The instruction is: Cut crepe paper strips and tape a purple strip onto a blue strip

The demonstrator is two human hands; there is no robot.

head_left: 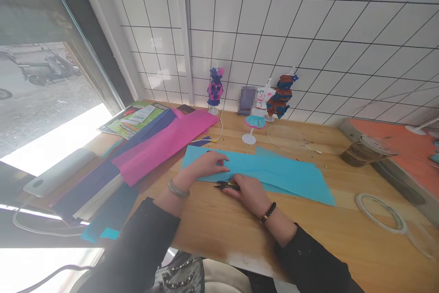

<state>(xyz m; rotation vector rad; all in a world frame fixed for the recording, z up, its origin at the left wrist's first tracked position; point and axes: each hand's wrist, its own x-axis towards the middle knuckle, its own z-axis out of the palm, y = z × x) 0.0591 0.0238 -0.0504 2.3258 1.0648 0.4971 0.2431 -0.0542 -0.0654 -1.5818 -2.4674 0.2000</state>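
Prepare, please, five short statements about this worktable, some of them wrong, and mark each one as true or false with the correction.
1. The right hand holds a dark, pointed tool. True.
2. The left hand wears the black bead bracelet at its wrist. False: the bracelet is on the right wrist; the left wrist has a pale bangle.
3. The left hand is over the light-blue sheet. True.
4. The magenta sheet is to the right of the light-blue sheet in the picture. False: it is to the left.
5. A miniature dress form wears a turquoise skirt with a pink hem. True.
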